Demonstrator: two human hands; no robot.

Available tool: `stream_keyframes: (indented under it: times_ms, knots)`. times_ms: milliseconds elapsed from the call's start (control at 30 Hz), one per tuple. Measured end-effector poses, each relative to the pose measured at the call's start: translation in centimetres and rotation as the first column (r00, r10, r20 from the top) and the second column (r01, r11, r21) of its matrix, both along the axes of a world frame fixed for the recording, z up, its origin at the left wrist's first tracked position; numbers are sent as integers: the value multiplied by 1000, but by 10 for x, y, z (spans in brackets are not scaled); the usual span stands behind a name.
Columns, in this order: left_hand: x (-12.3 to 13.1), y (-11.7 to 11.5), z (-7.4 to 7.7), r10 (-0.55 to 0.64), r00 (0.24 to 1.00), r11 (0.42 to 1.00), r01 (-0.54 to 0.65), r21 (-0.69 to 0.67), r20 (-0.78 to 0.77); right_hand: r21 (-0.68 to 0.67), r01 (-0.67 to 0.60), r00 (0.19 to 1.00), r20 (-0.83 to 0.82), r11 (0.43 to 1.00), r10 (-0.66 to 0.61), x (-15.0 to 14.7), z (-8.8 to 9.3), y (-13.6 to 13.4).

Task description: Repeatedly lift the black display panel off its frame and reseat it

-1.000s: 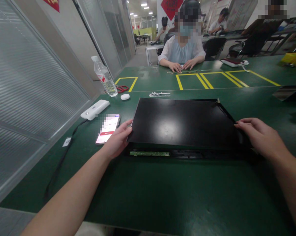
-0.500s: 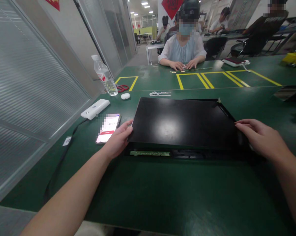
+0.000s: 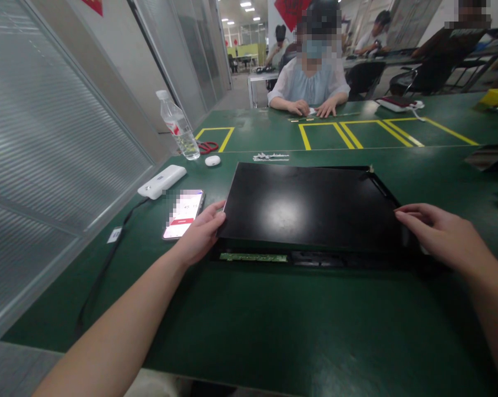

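Note:
A large flat black panel (image 3: 310, 207) lies on the green table (image 3: 274, 325) in front of me, its near edge raised a little over a black frame with a green circuit strip (image 3: 253, 257). My left hand (image 3: 199, 237) grips the panel's near left corner, fingers curled around the edge. At the near right corner my right hand (image 3: 439, 234) holds the other edge, fingers lying along it.
A phone (image 3: 183, 213), a white power bank (image 3: 161, 181) with a black cable, a white earbud case (image 3: 212, 160), a water bottle (image 3: 178, 126) and red scissors (image 3: 207, 146) sit to the left. Small metal parts (image 3: 270, 157) lie beyond the panel. A person (image 3: 310, 82) works at the far side; others sit behind.
Both hands stay on the panel's corners. The view has shifted slightly; the panel has hardly moved.

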State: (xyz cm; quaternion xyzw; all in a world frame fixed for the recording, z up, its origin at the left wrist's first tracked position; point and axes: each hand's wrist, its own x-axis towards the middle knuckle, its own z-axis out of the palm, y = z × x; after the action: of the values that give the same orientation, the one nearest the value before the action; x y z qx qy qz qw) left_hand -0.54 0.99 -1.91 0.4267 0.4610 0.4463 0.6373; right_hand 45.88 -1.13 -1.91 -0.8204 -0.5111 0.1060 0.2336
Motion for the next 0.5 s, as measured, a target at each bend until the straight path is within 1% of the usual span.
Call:
stream_keyframes:
  times_ms: [200, 400, 500]
  knots:
    - [1, 0, 1, 17, 1000, 1000, -17, -17, -12, -44, 29, 999, -13, 999, -29, -4, 3, 0]
    - [2, 1, 1, 18, 1000, 999, -19, -33, -5, -40, 18, 999, 28, 999, -17, 0, -1, 0]
    - [2, 1, 1, 25, 1000, 999, -26, -33, -17, -31, -8, 999, 41, 999, 9, 2, -2, 0]
